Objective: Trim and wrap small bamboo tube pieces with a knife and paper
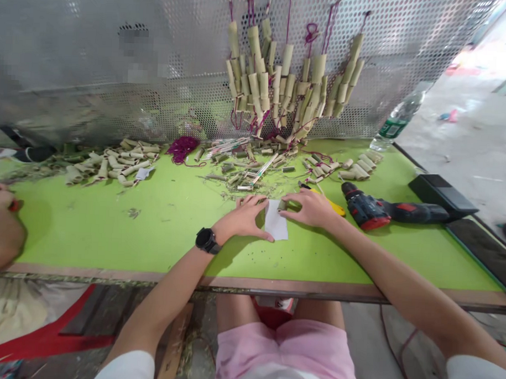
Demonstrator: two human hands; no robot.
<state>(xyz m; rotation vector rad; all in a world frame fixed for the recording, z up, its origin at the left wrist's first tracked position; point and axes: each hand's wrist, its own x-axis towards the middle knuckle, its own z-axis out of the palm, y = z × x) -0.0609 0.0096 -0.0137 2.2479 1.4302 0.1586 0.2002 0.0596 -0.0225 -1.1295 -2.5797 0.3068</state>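
Note:
A small white sheet [275,226], paper-like, lies on the green tabletop in front of me. My left hand [246,216], with a black watch on the wrist, rests at the sheet's left side; its fingers are spread and the thumb touches the lower left edge. Between the thumb and fingers of my right hand [308,207] is a short bamboo piece [282,205], pinched over the sheet's upper right part. A yellow-handled tool [336,208] lies just beyond my right hand, partly hidden by it.
A cordless drill [371,207] and dark boxes [441,193] lie at right, with a plastic bottle [394,125] behind. Bamboo pieces [113,162] and purple cord [183,148] lie along the back. Strung bamboo [257,73] hangs on perforated metal. Another person's hand [3,225] is at left.

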